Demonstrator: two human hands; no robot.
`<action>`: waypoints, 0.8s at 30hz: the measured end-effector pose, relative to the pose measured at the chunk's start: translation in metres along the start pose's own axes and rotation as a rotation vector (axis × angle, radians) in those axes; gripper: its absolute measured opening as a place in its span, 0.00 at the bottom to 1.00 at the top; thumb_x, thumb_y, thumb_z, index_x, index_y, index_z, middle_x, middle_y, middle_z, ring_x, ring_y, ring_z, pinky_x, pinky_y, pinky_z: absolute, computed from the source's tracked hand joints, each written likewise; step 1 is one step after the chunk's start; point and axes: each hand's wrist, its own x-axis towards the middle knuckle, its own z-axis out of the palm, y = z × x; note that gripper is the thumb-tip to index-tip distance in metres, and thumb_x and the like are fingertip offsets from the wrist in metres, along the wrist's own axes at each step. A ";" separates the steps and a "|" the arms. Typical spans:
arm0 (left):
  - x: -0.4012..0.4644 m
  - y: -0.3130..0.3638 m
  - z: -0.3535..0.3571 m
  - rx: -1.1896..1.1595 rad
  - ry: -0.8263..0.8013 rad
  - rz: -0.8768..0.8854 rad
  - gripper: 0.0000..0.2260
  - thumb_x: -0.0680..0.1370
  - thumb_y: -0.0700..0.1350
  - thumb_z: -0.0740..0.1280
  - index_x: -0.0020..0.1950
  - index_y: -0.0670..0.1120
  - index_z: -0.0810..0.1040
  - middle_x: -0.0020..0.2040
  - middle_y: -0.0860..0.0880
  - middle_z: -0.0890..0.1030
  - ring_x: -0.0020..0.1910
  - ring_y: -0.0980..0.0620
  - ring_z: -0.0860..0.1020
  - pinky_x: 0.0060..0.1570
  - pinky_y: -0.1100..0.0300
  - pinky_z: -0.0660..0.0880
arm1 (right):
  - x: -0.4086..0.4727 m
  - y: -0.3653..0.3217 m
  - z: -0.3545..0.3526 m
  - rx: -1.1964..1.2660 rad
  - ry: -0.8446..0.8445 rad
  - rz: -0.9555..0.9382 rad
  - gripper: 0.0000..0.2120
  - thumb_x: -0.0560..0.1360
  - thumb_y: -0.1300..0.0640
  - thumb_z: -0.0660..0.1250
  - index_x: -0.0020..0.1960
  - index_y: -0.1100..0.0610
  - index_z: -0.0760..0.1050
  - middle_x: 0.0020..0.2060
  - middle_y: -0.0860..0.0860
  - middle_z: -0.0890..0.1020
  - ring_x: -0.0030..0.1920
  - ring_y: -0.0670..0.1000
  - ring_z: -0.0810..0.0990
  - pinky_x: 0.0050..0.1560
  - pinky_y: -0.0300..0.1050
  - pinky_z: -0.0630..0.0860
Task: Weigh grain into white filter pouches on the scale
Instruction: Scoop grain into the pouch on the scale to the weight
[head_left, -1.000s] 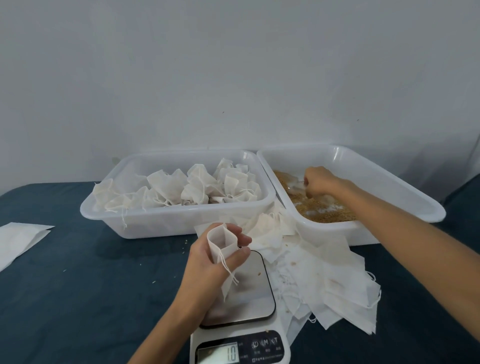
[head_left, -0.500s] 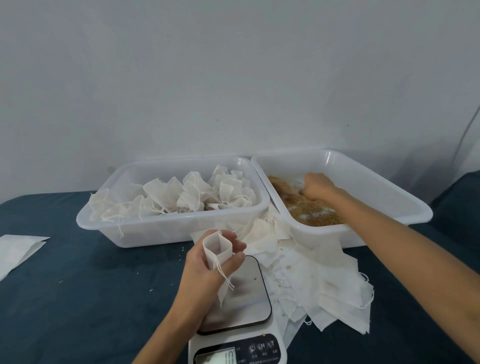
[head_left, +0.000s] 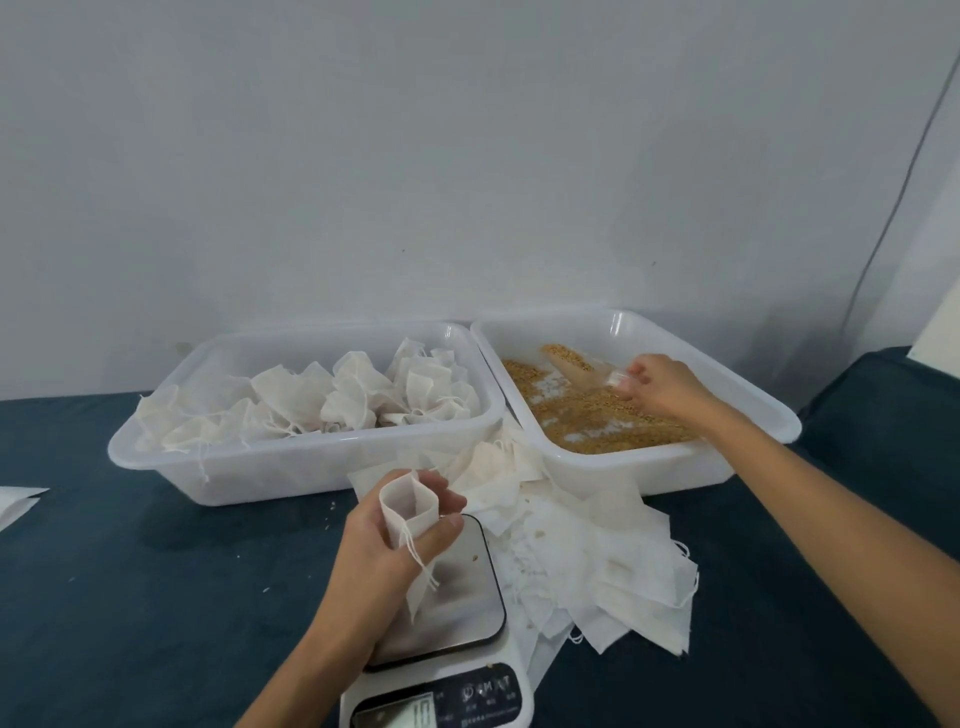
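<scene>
- White, limp pouch (head_left: 408, 506): we hold it open in the left hand (head_left: 387, 551), fingers curled round its mouth.
- Clear scoop (head_left: 584, 374): right hand (head_left: 662, 387) pinches its handle, grain (head_left: 587, 421) loose and spillable.

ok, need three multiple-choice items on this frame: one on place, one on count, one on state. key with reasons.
1. Where is the loose grain?
A. right tub
B. left tub
C. scale plate

2. How many white tubs are on the table?
A. one
B. two
C. three

3. The pouch in the left hand is:
A. tied shut
B. held open
C. lying flat

Key: A, grain lies in the right tub. B, it and the left tub sit side by side. B, the left hand pinches the pouch with its mouth open.
</scene>
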 end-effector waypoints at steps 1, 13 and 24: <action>0.000 0.000 0.001 0.001 -0.003 0.000 0.14 0.70 0.45 0.76 0.54 0.45 0.82 0.51 0.46 0.87 0.54 0.49 0.85 0.49 0.62 0.80 | -0.007 -0.001 -0.004 0.046 -0.013 -0.028 0.07 0.81 0.54 0.66 0.56 0.57 0.76 0.46 0.51 0.83 0.48 0.53 0.83 0.52 0.54 0.80; -0.001 0.003 0.001 0.059 -0.023 0.000 0.10 0.76 0.33 0.75 0.55 0.39 0.80 0.51 0.45 0.87 0.58 0.55 0.84 0.51 0.68 0.78 | -0.107 -0.071 -0.022 0.333 -0.271 -0.561 0.11 0.80 0.61 0.66 0.60 0.52 0.79 0.53 0.41 0.84 0.57 0.38 0.81 0.56 0.30 0.75; -0.002 -0.001 0.002 0.086 -0.006 -0.043 0.10 0.77 0.39 0.77 0.57 0.43 0.82 0.51 0.51 0.88 0.53 0.52 0.85 0.55 0.61 0.81 | -0.117 -0.087 -0.035 -0.118 -0.088 -0.828 0.13 0.77 0.61 0.69 0.61 0.55 0.80 0.50 0.38 0.81 0.52 0.38 0.79 0.56 0.33 0.69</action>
